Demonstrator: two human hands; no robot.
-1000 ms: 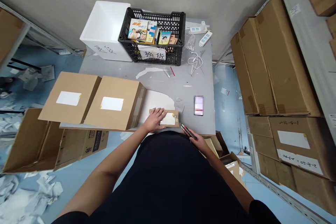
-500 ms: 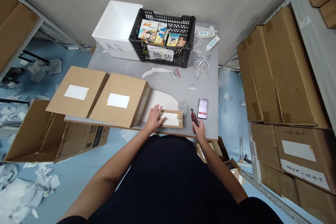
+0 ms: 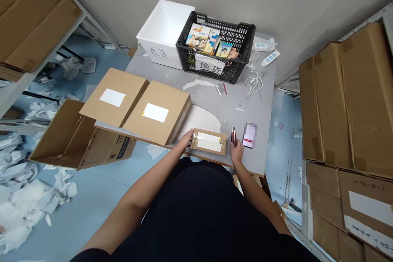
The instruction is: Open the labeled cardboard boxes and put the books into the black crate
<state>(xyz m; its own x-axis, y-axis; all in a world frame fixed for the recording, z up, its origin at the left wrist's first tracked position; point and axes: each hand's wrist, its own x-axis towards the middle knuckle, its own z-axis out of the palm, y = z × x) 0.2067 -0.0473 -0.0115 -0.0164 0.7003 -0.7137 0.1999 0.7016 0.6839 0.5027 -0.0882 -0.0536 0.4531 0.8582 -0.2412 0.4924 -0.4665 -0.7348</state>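
Observation:
A small cardboard box (image 3: pixel 208 150) with a white label and clear tape lies flat at the table's front edge. My left hand (image 3: pixel 186 141) grips its left end, the fingers partly hidden beside it. My right hand (image 3: pixel 236 153) is closed around a red and black utility knife (image 3: pixel 233 136), just right of the box, with the knife pointing away from me. A phone (image 3: pixel 249 136) with a lit screen lies right of the knife. Two larger labelled cartons, a near one (image 3: pixel 158 125) and a farther-left one (image 3: pixel 113 108), stand left of my hands.
A black plastic crate (image 3: pixel 215 69) of books and a white foam box (image 3: pixel 172 59) stand at the table's back. Power strips (image 3: pixel 270 58) and a white cable (image 3: pixel 254 83) lie at the right. Cartons (image 3: pixel 365 102) line the right shelf; crumpled paper (image 3: pixel 33 200) covers the floor at left.
My left hand has moved from the top of the small box to its left end, uncovering more of the label. The view has turned, shifting the table rightward. The knife stays in my right hand.

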